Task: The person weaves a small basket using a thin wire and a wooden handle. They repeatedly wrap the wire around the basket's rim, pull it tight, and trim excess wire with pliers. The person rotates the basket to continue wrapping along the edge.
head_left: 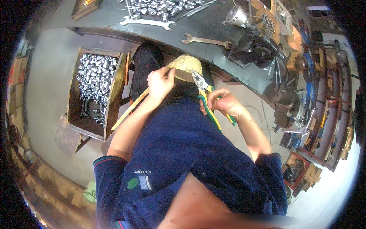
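Observation:
My left hand (161, 84) is closed, thumb and fingers pinching the left edge of a woven straw piece (186, 62) with a rounded yellowish rim. A flat yellowish strip (131, 108) slants out below that hand toward the lower left; whether it joins the woven piece is hidden by the hand. My right hand (222, 102) grips combination pliers (206, 93) with green and yellow handles. Their metal jaws point up and sit at the right edge of the woven piece. I cannot tell if they touch it. The woven piece lies over my dark-clothed lap.
A wooden crate (111, 108) full of shiny metal fittings (97, 76) stands to my left. Ahead, the dark workbench (206, 28) carries two open-ended wrenches (146, 22), a pile of fittings (164, 7) and a chuck-like metal tool (236, 17). Shelving (328, 107) stands at the right.

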Motion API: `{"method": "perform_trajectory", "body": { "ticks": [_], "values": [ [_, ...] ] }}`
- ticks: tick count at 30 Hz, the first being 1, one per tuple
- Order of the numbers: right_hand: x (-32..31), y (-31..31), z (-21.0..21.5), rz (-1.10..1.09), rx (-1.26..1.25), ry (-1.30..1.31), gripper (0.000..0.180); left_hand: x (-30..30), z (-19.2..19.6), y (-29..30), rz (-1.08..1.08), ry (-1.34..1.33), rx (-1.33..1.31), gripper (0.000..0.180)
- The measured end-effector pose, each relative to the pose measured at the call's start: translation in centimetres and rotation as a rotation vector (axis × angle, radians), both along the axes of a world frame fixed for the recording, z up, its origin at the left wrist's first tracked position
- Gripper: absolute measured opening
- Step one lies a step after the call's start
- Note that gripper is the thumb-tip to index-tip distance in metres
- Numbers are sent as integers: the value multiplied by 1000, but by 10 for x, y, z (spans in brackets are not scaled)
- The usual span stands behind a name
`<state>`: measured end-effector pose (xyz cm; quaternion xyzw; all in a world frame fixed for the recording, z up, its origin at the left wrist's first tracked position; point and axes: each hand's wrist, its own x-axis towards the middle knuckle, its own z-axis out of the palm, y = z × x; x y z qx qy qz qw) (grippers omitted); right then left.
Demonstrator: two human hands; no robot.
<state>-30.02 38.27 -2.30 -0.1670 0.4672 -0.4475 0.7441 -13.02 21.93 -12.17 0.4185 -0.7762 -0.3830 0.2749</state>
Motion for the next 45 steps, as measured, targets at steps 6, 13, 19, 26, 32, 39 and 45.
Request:
{"method": "perform_trajectory", "body": {
  "ticks": [6, 13, 19, 26, 32, 39, 45],
  "values": [
    [1, -3, 6, 18, -11, 65, 9, 8, -5, 1, -161, 5, 261, 18],
    [-1, -8, 3, 169, -113, 250, 25, 7, 71, 2, -408, 106, 692, 17],
    [-1, -8, -5, 261, -182, 417, 20, -13, 79, -42, -333, 436, 1023, 14],
    [-1, -7, 1, 291, -176, 499, 19, 9, 61, -41, -398, 111, 770, 22],
    [0, -10, 6, 464, -230, 799, 21, -4, 22, 2, -449, 553, 1503, 38],
    [15, -7, 0, 553, -425, 1153, 20, -6, 19, 9, -382, 385, 1270, 38],
    [9, -18, 6, 555, -380, 1010, 24, -2, 30, 0, -363, 269, 1079, 39]
  ]
}}
